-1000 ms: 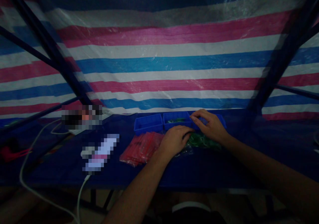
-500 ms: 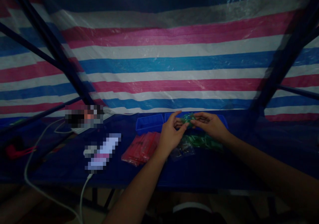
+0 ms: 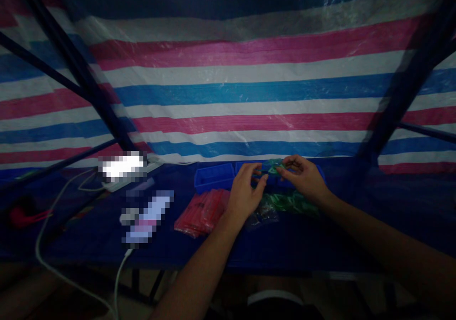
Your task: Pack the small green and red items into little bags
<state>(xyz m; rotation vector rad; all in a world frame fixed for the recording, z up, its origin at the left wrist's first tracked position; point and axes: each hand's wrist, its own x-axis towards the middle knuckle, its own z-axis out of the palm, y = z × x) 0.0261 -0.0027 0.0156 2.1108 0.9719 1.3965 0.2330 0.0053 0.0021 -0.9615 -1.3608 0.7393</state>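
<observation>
A small green plastic packet (image 3: 273, 166) hangs pinched between the thumb and fingers of my right hand (image 3: 302, 175), over the blue bins. Just left of it, my left hand (image 3: 247, 187) has its thumb and fingers apart, with nothing plainly between them. Below my hands lie a clear bag with small dark contents (image 3: 265, 214) and a heap of green packets (image 3: 290, 201). Beside my left wrist is a pile of red plastic bags (image 3: 204, 211). What the held packet contains is too dim to make out.
A blue bin (image 3: 213, 176) stands behind the red bags, with more bins partly behind my hands. On the left are a blurred-out phone-like object (image 3: 149, 218), a white cable (image 3: 119, 268) and a power strip (image 3: 114, 184). Blue metal posts (image 3: 399, 87) frame a striped tarp (image 3: 249, 92).
My left fingers have come away from the green packet and spread apart; the packet now stays in my right hand alone. At the left, the blurred patch above the power strip has turned bright white.
</observation>
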